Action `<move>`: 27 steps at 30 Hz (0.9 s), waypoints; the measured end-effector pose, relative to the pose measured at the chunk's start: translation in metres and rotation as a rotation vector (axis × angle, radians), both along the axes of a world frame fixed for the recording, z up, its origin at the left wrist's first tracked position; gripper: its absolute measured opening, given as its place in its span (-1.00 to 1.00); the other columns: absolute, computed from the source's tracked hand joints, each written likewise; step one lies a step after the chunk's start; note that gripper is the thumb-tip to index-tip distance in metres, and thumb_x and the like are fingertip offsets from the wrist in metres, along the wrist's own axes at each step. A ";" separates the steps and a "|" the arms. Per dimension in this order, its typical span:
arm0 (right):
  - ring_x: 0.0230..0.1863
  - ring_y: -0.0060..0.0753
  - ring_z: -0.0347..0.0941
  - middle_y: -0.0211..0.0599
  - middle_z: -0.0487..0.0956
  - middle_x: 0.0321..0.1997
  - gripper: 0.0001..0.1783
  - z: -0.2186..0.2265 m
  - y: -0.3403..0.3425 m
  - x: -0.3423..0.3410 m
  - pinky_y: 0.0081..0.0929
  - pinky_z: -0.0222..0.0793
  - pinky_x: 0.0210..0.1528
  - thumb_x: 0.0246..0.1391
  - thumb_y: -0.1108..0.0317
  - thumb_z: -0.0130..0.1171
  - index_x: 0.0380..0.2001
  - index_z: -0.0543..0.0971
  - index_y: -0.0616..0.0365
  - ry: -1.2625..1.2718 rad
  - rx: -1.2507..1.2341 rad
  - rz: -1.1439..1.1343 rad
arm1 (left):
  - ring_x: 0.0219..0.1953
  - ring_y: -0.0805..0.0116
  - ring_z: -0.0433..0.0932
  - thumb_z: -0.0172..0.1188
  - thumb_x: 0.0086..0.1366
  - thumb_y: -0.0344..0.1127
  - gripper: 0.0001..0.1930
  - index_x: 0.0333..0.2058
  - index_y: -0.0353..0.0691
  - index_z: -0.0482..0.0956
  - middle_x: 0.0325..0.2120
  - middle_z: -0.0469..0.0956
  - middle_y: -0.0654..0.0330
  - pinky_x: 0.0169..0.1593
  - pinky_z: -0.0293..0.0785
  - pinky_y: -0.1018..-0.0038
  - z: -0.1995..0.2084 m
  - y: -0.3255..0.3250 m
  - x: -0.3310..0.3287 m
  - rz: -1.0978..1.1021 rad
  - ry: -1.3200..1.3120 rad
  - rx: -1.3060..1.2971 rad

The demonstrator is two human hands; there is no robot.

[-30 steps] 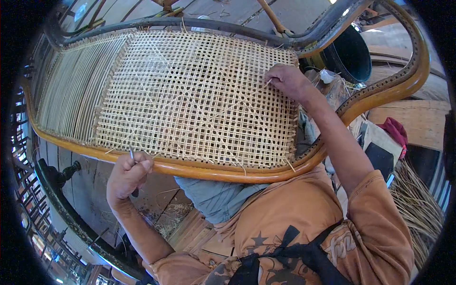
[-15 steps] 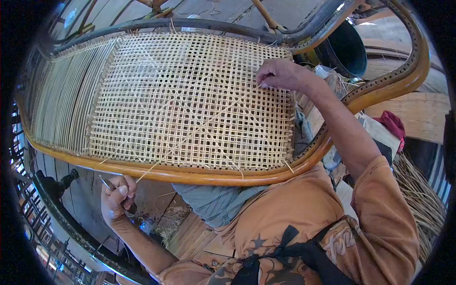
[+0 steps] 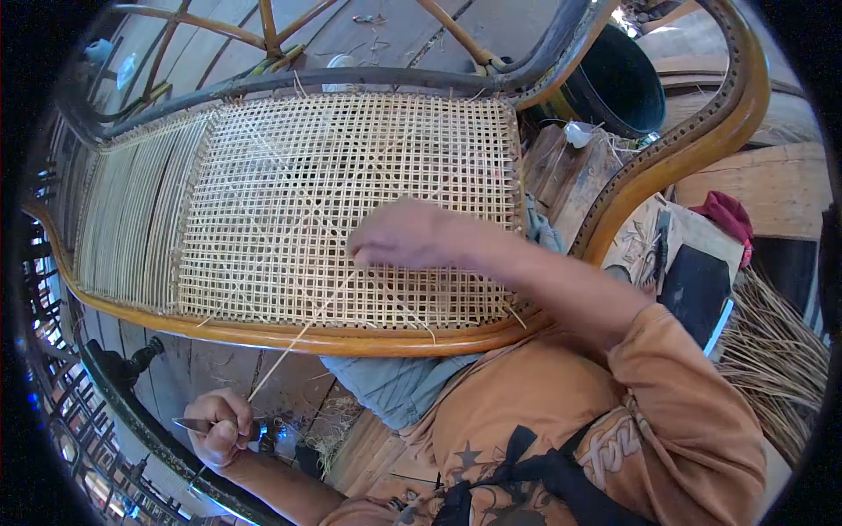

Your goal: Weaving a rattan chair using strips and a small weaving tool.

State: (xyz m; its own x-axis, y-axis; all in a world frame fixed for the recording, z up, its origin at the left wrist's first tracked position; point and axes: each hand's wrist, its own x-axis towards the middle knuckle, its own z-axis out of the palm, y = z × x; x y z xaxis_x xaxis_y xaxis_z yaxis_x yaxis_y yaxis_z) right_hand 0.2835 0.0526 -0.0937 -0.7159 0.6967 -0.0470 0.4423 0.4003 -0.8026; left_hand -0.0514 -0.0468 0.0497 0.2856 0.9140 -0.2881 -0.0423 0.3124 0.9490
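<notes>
A woven cane panel (image 3: pixel 263 202) fills a curved wooden seat frame (image 3: pixel 403 342) across my lap. My left hand (image 3: pixel 217 430), below the frame's near edge, is closed around a tool with a pointed metal blade (image 3: pixel 189 425); the rest of the tool is mostly hidden in the fist. A pale cane strand (image 3: pixel 282 358) runs from that fist up over the rail to the fingertips of my right hand (image 3: pixel 399 235). Blurred by motion, the right hand is bunched low over the middle of the weave, its fingers together at the strand.
Parallel unwoven strands (image 3: pixel 132 210) span the frame's left part. Short strand ends stick out along the near rail. A dark bucket (image 3: pixel 618 83) stands beyond the frame. At right lie a red cloth (image 3: pixel 726 217), a dark box-like object (image 3: pixel 693 285) and a bundle of cane (image 3: pixel 776 351).
My right hand has moved left and nearer across the weave. My left hand has dropped away from the rail, with a longer length of strand now stretched above it. The view has shifted slightly.
</notes>
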 end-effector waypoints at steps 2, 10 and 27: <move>-0.36 -0.18 0.47 -0.23 0.54 -0.40 -0.74 -0.006 -0.008 -0.014 -0.31 0.39 -0.25 0.11 0.15 -0.03 -0.31 0.52 0.08 -0.008 -0.107 0.079 | -0.88 0.57 0.16 0.21 0.02 -0.16 -0.56 -0.81 -0.24 0.21 -0.80 0.32 0.10 -0.84 0.07 0.64 0.011 0.003 0.008 -0.005 0.052 0.003; -0.49 -0.34 0.43 -0.29 0.50 -0.54 -0.75 0.035 0.008 0.008 -0.41 0.36 -0.38 0.09 0.20 0.03 -0.44 0.52 0.17 0.344 -0.183 -0.021 | -0.86 0.61 0.11 0.15 0.05 -0.33 -0.75 -0.67 -0.23 0.27 -0.76 0.28 0.22 -0.82 -0.02 0.70 0.011 0.036 0.032 0.127 -0.315 0.101; -0.68 -0.64 0.30 -0.43 0.38 -0.70 -0.82 0.061 0.019 0.122 -0.61 0.26 -0.61 0.06 0.36 -0.01 -0.53 0.46 0.23 -0.342 -0.434 -0.283 | -0.72 0.61 0.26 0.08 0.14 -0.17 -0.74 -0.49 -0.28 0.48 -0.58 0.48 0.27 -0.62 0.25 0.65 -0.081 0.109 0.224 -0.114 0.368 -0.202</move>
